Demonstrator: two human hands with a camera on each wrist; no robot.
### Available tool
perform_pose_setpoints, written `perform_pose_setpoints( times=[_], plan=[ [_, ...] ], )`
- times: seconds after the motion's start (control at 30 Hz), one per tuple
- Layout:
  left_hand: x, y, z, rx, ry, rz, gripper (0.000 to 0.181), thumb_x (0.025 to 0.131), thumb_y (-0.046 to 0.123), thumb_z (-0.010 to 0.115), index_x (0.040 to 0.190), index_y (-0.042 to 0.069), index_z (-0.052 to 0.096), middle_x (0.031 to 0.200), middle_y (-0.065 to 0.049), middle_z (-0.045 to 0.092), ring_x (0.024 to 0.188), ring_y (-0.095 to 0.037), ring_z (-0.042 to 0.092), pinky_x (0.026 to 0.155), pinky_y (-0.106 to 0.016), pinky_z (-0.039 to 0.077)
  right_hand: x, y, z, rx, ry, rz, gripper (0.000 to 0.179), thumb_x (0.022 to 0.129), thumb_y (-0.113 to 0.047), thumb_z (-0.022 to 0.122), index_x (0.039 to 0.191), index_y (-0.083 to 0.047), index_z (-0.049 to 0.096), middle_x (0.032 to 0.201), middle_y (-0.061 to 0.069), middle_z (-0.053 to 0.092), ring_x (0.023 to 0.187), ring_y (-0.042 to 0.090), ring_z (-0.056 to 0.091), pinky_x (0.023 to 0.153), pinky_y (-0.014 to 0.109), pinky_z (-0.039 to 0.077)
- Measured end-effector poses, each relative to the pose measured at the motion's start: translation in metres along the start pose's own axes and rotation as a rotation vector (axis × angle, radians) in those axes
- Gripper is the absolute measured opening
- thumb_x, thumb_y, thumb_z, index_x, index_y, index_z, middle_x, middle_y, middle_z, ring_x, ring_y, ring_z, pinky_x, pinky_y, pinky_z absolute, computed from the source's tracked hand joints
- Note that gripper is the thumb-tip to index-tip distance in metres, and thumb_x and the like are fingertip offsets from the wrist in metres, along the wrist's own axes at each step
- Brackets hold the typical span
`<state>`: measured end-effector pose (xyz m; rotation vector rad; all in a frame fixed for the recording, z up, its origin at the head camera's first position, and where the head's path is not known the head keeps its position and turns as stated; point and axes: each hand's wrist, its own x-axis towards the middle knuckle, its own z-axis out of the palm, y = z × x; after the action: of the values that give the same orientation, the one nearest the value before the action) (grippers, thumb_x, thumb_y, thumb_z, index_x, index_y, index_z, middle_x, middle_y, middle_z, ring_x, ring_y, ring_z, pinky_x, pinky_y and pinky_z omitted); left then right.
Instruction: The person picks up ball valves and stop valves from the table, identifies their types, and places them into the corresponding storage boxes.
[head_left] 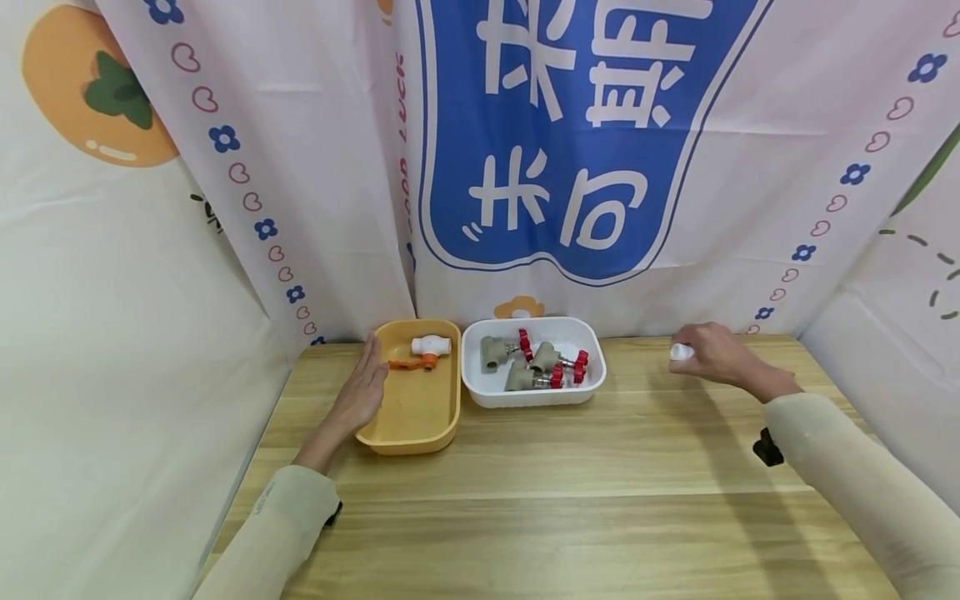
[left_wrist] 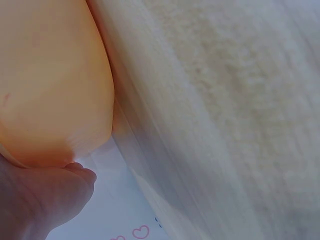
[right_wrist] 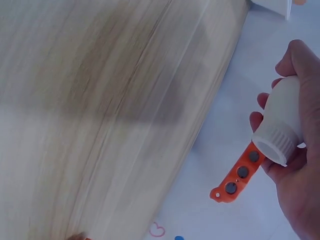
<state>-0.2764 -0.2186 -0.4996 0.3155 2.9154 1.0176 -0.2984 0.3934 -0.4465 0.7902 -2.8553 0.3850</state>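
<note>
My L hand (head_left: 362,396), fingers straight, is at yel. tray (head_left: 411,410)'s 9 o'clock edge; R hand (head_left: 712,357), 2 o'clock, grips wht valve (right_wrist: 281,117), tabletop (head_left: 637,408) room twd wht tray (head_left: 534,399).

I'm looking down at the wood-grain table (head_left: 570,500) now: along its far edge sits the yellow tray (head_left: 412,447), and just right of it, the white tray (head_left: 536,399)!

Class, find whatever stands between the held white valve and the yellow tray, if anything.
The white tray, with its grey, red-handled valves, sits directly between the held white valve and the yellow tray. Above it, nothing visible blocks the way.
</note>
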Motion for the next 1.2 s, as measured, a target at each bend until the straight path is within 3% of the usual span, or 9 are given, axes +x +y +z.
perform_pose_setpoints(
  times=[0.73,1.07,1.2],
  plan=[
    [-0.001,0.003,-0.001,-0.005,-0.01,-0.021,0.061,0.117,0.025,0.016,0.166,-0.003,-0.008,0.176,-0.019,-0.013,0.163,-0.037,-0.008,0.132,-0.057,0.003,0.033,-0.064,-0.004,0.01,0.015,-0.09,0.024,0.078,-0.016,0.085,0.095,-0.001,0.079,0.09,0.011,0.075,0.068,0.014,0.059,0.058,0.028,0.051],
    [-0.003,0.003,-0.002,0.015,-0.007,-0.005,0.061,0.117,0.026,0.016,0.166,-0.003,-0.007,0.176,-0.02,-0.013,0.163,-0.039,-0.007,0.131,-0.059,0.005,0.043,-0.09,-0.009,0.015,-0.046,-0.083,0.034,0.081,-0.023,0.085,0.105,0.001,0.08,0.097,0.012,0.076,0.07,0.014,0.061,0.06,0.027,0.054],
    [-0.002,0.003,-0.002,0.012,-0.004,-0.002,0.062,0.117,0.028,0.016,0.166,-0.003,-0.006,0.176,-0.02,-0.012,0.163,-0.041,-0.005,0.132,-0.058,0.004,0.047,-0.1,-0.009,0.005,-0.046,-0.119,0.038,0.083,-0.029,0.089,0.106,0.0,0.08,0.099,0.014,0.078,0.072,0.016,0.065,0.062,0.03,0.057]
  ],
)
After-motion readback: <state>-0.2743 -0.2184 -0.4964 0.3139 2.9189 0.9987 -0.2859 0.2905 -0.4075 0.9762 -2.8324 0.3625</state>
